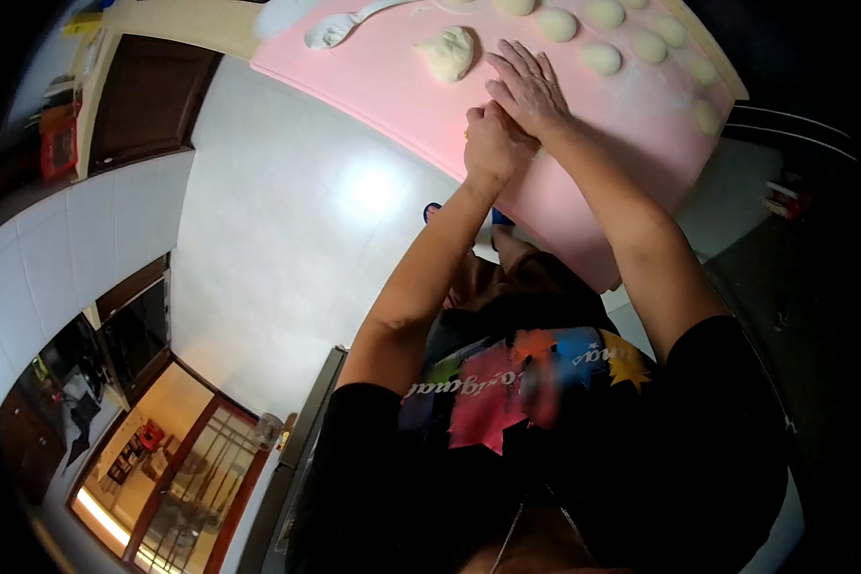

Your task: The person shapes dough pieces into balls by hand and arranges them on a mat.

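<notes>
My left hand (496, 145) is curled low over the pink mat (607, 182), its fingers folded; what lies under it is hidden, though a small pale edge shows beside it. Against it rests my right hand (528, 91), flat, with its fingers stretched out and partly overlapping the left one. Just left of my right fingertips sits a larger lump of dough (448, 55). Several smooth round dough balls (602, 58) are spread over the right part of the mat, which has traces of flour.
A white spoon (332, 31) lies at the mat's upper left. Below the mat's edge are the pale floor (287, 201) and my feet. Dark wooden cabinets (143, 100) line the left side, and a glass-paned door (196, 478) stands at the lower left.
</notes>
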Action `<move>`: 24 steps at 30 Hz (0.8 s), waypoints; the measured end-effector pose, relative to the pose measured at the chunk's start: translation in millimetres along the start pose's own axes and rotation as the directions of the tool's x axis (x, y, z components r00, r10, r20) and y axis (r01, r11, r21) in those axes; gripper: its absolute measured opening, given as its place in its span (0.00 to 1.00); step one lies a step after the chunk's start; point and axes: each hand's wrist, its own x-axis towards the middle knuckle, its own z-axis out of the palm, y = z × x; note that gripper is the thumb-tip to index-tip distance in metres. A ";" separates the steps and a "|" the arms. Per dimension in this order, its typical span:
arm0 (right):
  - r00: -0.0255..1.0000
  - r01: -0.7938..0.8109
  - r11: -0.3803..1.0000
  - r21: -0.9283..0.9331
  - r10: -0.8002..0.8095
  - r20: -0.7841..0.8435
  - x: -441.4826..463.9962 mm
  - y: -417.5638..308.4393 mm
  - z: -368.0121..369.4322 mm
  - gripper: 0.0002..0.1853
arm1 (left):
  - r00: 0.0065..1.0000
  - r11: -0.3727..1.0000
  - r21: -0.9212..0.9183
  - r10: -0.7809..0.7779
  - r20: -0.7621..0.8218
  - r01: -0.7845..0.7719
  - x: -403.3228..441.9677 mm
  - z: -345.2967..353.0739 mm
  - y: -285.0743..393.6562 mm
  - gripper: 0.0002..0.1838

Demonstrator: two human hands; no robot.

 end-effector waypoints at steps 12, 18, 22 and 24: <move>0.991 -0.130 0.991 -0.021 0.131 0.006 -71.1 -38.2 -24.6 0.25 | 0.958 0.962 0.029 0.273 -0.091 -0.272 -78.1 24.6 -37.3 0.37; 0.999 -0.053 0.995 -0.083 0.053 0.000 -9.3 -5.0 2.9 0.27 | 0.998 0.998 -0.034 -0.061 0.024 0.061 -7.8 -9.1 0.8 0.37; 0.987 -0.148 0.841 0.520 0.092 0.131 -4.3 6.4 8.8 0.26 | 0.994 0.994 0.032 -0.104 -0.030 0.104 -18.0 8.3 14.1 0.37; 0.912 -0.392 0.557 0.732 0.337 0.233 -34.2 -28.0 -3.9 0.24 | 0.989 0.991 0.094 0.105 -0.103 -0.095 -44.4 28.0 -10.7 0.36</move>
